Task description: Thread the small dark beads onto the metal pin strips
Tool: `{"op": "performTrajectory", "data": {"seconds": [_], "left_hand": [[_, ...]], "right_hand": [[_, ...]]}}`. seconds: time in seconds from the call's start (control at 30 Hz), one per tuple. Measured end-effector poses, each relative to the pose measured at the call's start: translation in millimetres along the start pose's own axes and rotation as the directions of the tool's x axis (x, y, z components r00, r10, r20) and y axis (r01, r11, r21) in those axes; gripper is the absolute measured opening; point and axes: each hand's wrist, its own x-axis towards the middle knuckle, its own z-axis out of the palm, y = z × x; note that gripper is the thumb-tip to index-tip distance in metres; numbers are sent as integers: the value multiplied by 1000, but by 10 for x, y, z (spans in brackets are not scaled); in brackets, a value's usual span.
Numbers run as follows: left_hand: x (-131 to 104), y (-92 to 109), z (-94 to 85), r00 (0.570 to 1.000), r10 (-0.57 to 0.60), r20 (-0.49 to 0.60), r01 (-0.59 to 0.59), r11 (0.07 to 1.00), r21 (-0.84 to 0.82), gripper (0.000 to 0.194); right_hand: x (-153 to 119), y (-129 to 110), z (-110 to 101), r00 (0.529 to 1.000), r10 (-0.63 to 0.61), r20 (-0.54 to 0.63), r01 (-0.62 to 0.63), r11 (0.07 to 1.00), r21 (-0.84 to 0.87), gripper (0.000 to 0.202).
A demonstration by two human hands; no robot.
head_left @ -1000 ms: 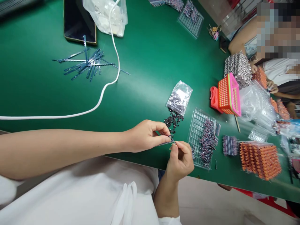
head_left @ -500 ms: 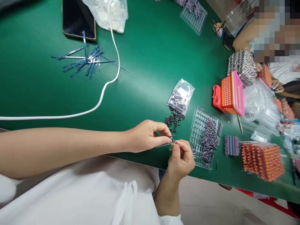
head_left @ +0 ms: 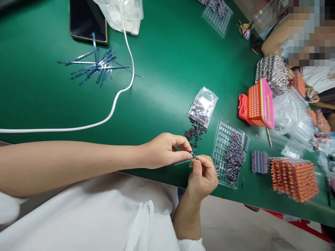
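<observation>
Broadly, green tabletop (head_left: pixel 162 97), loose dark beads (head_left: pixel 195 132), white cable (head_left: pixel 114 104), pale floor (head_left: pixel 230 226).

There is room to cross the desk (head_left: pixel 164 101) between the white cable (head_left: pixel 115 101) and the clear plastic bag (head_left: pixel 202 106), but beside the right hand (head_left: pixel 201 179) a compartmented tray (head_left: pixel 220 146) obstructs passage along the near edge.

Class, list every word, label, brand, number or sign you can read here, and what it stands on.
None: no text can be read.
Clear bag: a white patch, perhaps glare or a label; no legible lettering.
Black-screened device: no legible lettering.
</observation>
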Motion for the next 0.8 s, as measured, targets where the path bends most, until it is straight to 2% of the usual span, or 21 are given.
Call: {"op": "performTrajectory", "data": {"seconds": [0.17,0.3,0.47,0.63,0.8], "left_hand": [[6,-5,-4,1000,11,-4,-11,1000,22,20],[10,8,-7,1000,9,-5,-9,998,59,20],[5,39,-21,1000,-5,6,4,995,100,18],[5,60,-30,999,-22,32,18,993,117,20],[5,66,-44,997,-30,77,21,993,119,23]], "right_hand": [[10,-6,2,1000,23,7,-23,999,39,6],[41,-13,-35,993,94,76,-100,991,88,4],[82,10,-90,964,206,167,-232,960,156,4],[113,38,-118,939,233,252,-296,922,249,5],[138,33,-147,890,278,361,-395,866,307,8]]}}
